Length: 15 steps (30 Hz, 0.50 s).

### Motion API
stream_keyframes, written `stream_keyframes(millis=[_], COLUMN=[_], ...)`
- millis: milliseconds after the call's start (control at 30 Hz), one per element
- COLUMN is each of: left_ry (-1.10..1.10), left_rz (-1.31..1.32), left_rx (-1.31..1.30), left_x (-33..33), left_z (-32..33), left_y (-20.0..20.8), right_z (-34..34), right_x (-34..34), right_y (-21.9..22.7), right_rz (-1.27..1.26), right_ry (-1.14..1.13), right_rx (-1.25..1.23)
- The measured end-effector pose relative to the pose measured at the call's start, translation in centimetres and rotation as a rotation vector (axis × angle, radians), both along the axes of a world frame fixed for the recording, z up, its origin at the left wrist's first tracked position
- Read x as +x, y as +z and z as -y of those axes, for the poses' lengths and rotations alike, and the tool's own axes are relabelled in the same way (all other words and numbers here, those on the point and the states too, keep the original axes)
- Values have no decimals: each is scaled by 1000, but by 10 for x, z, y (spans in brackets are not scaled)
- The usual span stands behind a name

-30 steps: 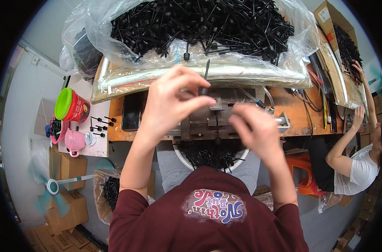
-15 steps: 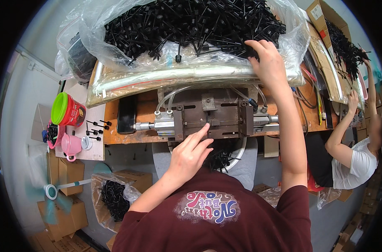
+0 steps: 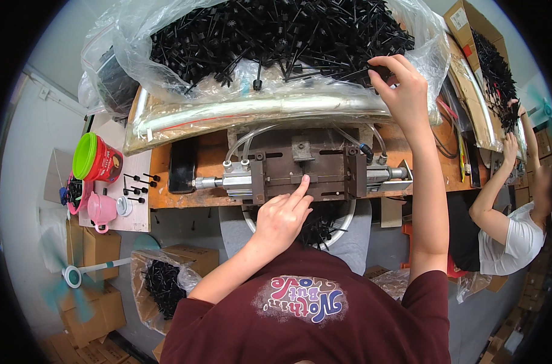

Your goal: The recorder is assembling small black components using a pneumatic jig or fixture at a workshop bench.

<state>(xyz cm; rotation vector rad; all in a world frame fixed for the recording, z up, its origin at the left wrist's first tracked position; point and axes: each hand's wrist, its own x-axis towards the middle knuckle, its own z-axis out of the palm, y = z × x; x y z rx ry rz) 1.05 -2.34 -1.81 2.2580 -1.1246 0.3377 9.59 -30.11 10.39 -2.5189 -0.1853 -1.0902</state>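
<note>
My left hand [image 3: 281, 223] reaches over a dark metal fixture [image 3: 276, 145], its index fingertip touching the middle of the block there. The other fingers bend loosely and grip nothing that I can see. At the near right edge of a heap of black plastic stems [image 3: 276, 45], my right hand [image 3: 404, 91] pinches with thumb and index finger. A thin black stem [image 3: 357, 74] appears to run into that pinch, though its end is hidden by the fingertips. The heap lies in a clear plastic bag [image 3: 130, 45] beyond the fixture.
Air cylinders [image 3: 236, 181] with clear hoses flank the fixture. On the left are a phone [image 3: 183, 167], a red-and-green bucket [image 3: 98, 158], a pink cup [image 3: 101, 208] and several loose stems. A boxed stem heap [image 3: 163, 285] and a fan [image 3: 73, 277] sit lower left. A co-worker [image 3: 509, 236] works at right.
My right hand has drawn back slightly right and nearer from the heap, its fingers closing into a pinch. My left index finger has shifted slightly right on the fixture.
</note>
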Motion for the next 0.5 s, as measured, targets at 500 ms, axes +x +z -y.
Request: stream_keyframes(millis=[500], left_ry=[-29], left_rz=[-35], left_rx=[58], left_x=[-10], left_z=[-8], left_y=[11], right_z=[6], right_x=[-10], right_y=[21], right_rz=[490], right_ry=[-76], right_rx=[-38])
